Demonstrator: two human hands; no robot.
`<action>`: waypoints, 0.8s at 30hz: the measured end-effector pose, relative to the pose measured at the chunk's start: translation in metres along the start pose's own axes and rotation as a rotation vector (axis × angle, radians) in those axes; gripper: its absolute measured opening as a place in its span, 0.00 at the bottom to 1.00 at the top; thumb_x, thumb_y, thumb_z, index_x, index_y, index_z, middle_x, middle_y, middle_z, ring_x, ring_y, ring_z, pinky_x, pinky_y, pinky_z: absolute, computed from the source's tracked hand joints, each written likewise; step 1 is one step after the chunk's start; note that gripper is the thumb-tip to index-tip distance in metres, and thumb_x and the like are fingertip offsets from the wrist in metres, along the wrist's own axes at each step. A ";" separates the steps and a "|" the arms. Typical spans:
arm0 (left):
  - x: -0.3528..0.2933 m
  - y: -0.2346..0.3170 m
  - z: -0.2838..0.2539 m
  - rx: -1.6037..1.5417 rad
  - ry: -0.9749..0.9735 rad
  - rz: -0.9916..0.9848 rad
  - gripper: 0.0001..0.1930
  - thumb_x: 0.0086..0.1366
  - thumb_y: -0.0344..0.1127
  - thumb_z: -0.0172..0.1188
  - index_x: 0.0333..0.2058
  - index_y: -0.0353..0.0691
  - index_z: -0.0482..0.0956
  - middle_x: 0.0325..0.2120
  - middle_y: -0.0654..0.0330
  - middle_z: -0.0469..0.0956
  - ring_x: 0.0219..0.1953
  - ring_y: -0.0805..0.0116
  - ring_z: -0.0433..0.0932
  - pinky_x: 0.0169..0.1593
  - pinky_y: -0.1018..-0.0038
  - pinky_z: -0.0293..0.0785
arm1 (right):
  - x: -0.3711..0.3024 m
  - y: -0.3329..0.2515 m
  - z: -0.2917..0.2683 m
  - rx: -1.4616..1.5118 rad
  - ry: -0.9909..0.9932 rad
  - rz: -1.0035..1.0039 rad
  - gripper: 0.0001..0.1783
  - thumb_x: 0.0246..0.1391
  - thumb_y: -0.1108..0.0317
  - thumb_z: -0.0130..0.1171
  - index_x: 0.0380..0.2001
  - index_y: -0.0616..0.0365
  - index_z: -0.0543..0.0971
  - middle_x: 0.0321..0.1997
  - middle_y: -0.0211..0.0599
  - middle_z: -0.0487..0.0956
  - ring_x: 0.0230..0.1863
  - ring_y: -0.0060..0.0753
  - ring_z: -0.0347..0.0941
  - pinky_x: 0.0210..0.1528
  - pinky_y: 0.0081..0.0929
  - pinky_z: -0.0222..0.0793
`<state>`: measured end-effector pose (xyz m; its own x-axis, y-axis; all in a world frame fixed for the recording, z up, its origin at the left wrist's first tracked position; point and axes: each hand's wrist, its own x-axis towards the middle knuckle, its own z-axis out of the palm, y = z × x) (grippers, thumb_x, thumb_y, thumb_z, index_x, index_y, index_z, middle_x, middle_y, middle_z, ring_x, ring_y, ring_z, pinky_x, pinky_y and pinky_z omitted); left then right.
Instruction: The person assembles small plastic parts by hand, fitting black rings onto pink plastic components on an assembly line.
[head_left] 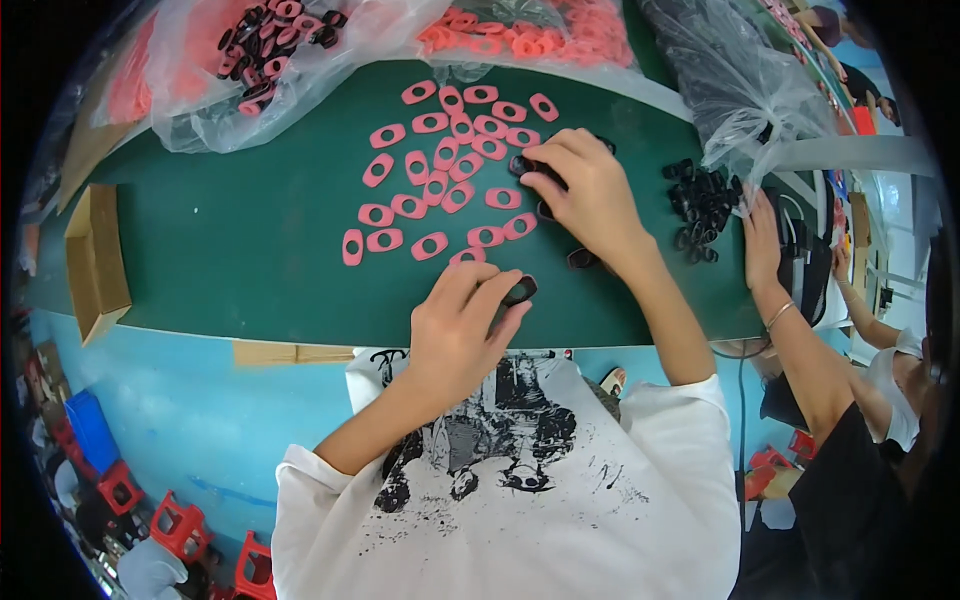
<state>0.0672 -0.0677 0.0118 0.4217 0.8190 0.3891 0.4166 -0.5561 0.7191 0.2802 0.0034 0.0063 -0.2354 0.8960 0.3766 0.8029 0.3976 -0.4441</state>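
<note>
Many flat pink oval rings [429, 246], each with a hole in its middle, lie spread over the green tabletop [240, 220]. Close to the table's near edge, my left hand [455, 320] pinches a small black oval ring [520, 290] between thumb and fingers. My right hand [585, 195] reaches further out, right of the pink rings, its thumb and fingers closed on a dark oval piece [540, 170]. Another black oval piece [582, 258] lies below my right wrist, and more dark pieces are partly hidden around that hand.
A pile of black rings [702, 205] sits to the right, beside a co-worker's hand [762, 240]. Clear plastic bags of mixed pink and black pieces [270, 45] and pink pieces [530, 35] line the far edge. A cardboard box [97, 262] stands at the left.
</note>
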 end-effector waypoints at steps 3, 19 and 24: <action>-0.003 -0.004 -0.024 -0.789 -0.211 -0.478 0.13 0.60 0.29 0.68 0.42 0.33 0.77 0.35 0.59 0.74 0.27 0.73 0.71 0.26 0.76 0.69 | 0.001 -0.005 0.004 -0.002 0.029 -0.003 0.13 0.44 0.71 0.69 0.36 0.60 0.80 0.34 0.36 0.77 0.39 0.43 0.73 0.41 0.36 0.71; -0.002 0.000 0.007 0.024 -0.256 0.074 0.18 0.52 0.27 0.68 0.43 0.41 0.79 0.37 0.55 0.76 0.38 0.53 0.78 0.38 0.65 0.77 | -0.006 0.004 -0.010 -0.245 -0.102 -0.052 0.08 0.46 0.64 0.64 0.31 0.53 0.81 0.36 0.38 0.77 0.43 0.45 0.73 0.45 0.42 0.67; -0.012 -0.006 -0.002 0.078 -0.324 0.078 0.16 0.53 0.26 0.67 0.41 0.37 0.78 0.36 0.53 0.74 0.36 0.51 0.77 0.36 0.62 0.75 | 0.003 -0.004 0.029 -0.109 -0.102 0.100 0.14 0.42 0.61 0.66 0.31 0.57 0.79 0.35 0.42 0.78 0.45 0.46 0.73 0.45 0.41 0.68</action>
<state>0.0580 -0.0735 0.0042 0.6834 0.6931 0.2292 0.4282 -0.6348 0.6431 0.2604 0.0102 -0.0146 -0.2008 0.9477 0.2482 0.8784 0.2863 -0.3826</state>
